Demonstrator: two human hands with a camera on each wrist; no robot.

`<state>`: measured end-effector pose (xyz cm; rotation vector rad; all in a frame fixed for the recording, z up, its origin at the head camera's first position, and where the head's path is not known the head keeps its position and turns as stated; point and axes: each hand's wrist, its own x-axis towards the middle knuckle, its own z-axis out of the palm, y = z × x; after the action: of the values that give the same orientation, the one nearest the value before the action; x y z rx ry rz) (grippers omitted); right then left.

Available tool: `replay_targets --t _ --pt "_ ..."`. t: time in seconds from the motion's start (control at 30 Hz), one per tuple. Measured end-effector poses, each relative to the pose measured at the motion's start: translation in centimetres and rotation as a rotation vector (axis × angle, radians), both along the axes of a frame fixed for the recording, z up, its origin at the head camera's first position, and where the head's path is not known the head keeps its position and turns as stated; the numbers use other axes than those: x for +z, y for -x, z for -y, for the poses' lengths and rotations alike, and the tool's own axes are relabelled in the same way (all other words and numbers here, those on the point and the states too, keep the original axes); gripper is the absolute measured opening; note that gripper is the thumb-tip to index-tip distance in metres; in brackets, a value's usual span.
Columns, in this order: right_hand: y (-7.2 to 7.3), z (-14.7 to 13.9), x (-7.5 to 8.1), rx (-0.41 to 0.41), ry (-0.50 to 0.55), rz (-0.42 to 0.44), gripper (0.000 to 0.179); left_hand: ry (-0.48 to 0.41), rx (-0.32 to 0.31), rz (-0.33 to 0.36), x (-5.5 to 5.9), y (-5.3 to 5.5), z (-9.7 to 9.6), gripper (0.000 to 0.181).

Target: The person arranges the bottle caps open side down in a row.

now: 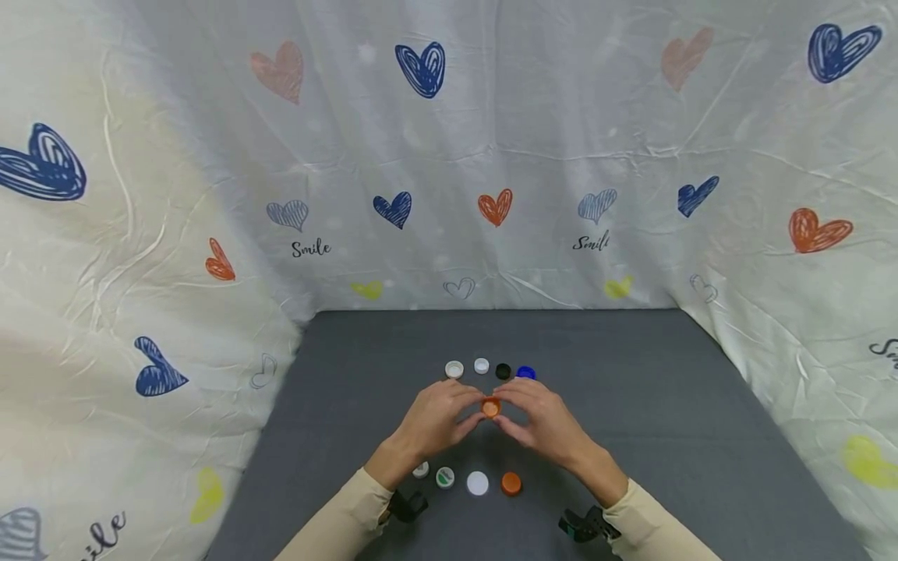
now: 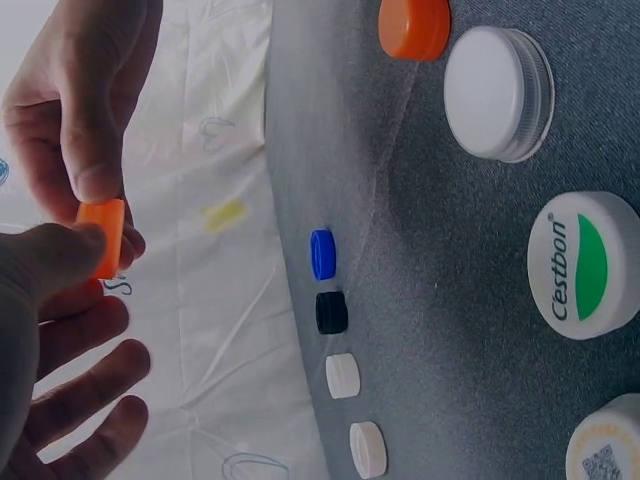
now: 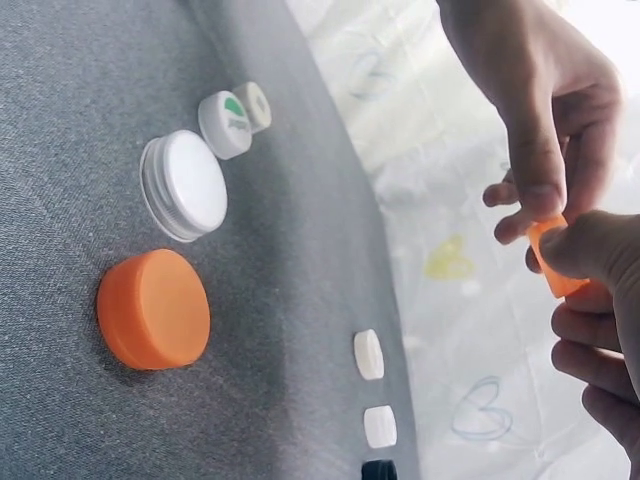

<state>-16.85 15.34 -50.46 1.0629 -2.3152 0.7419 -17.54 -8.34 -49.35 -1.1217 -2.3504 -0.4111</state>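
Observation:
Between my two hands, above the grey table, an orange bottle cap [image 1: 491,407] is held up. My left hand [image 1: 438,415] pinches it from the left with thumb and fingers. From the right, my right hand [image 1: 546,423] pinches the same cap. In the left wrist view the orange cap [image 2: 108,240] sits between both thumbs and the fingers behind, while the left hand's other fingers are spread. The right wrist view shows the cap [image 3: 552,258] partly covered by the thumbs.
Behind the hands stands a row with two white caps [image 1: 454,369], a black cap [image 1: 503,372] and a blue cap [image 1: 526,372]. Nearer lie a second orange cap [image 1: 511,484], a plain white cap [image 1: 478,483], a green-marked white cap [image 1: 445,478] and another white cap [image 1: 421,470].

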Motion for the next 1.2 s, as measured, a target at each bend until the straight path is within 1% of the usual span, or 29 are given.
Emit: replay_targets --t 0.13,0.23,0.3,0.4,0.47,0.53,0.63,0.67,0.77,0.83,0.9,0.97,1.07,1.13,1.2 --pt "0.1 -0.1 0.1 -0.009 0.017 -0.002 0.035 -0.026 -0.012 -0.045 -0.1 0.1 0.2 0.033" --pt "0.0 -0.2 0.1 -0.017 0.027 0.009 0.034 -0.031 -0.048 -0.104 -0.2 0.2 0.2 0.037" --pt "-0.1 -0.4 0.1 -0.019 0.035 0.036 0.033 -0.031 -0.082 -0.149 -0.2 0.2 0.2 0.038" --pt "-0.3 -0.5 0.2 -0.002 0.059 0.116 0.03 -0.037 -0.125 -0.199 -0.3 0.2 0.1 0.038" --pt "-0.4 -0.6 0.3 0.014 0.08 0.178 0.027 -0.043 -0.143 -0.209 -0.3 0.1 0.0 0.037" --pt "-0.5 -0.7 0.4 0.025 0.098 0.23 0.026 -0.051 -0.152 -0.205 -0.3 0.1 0.0 0.035" --pt "-0.5 -1.0 0.5 0.028 0.117 0.268 0.026 -0.072 -0.15 -0.177 -0.3 0.1 -0.1 0.032" --pt "-0.5 -1.0 0.5 0.027 0.122 0.272 0.026 -0.085 -0.147 -0.161 -0.3 0.1 -0.1 0.031" --pt "-0.5 -1.3 0.5 0.018 0.126 0.243 0.026 -0.145 -0.128 -0.1 -0.4 0.1 0.0 0.03" --pt "-0.5 -1.4 0.5 0.012 0.125 0.205 0.028 -0.195 -0.114 -0.044 -0.4 0.1 0.1 0.029" --pt "-0.4 -1.5 0.5 0.006 0.114 0.143 0.032 -0.258 -0.104 0.026 -0.5 0.2 0.2 0.026" --pt "-0.4 -1.5 0.5 0.001 0.101 0.083 0.038 -0.326 -0.092 0.124 -0.6 0.2 0.3 0.021" --pt "-0.4 -1.5 0.6 0.007 0.086 0.001 0.046 -0.436 -0.079 0.315 -0.6 0.1 0.3 0.016" --pt "-0.3 -1.4 0.7 0.025 0.091 -0.038 0.049 -0.493 -0.062 0.438 -0.5 0.1 0.3 0.014" --pt "-0.3 -1.1 0.9 0.05 0.099 -0.073 0.052 -0.532 -0.046 0.544 -0.5 0.0 0.3 0.013"
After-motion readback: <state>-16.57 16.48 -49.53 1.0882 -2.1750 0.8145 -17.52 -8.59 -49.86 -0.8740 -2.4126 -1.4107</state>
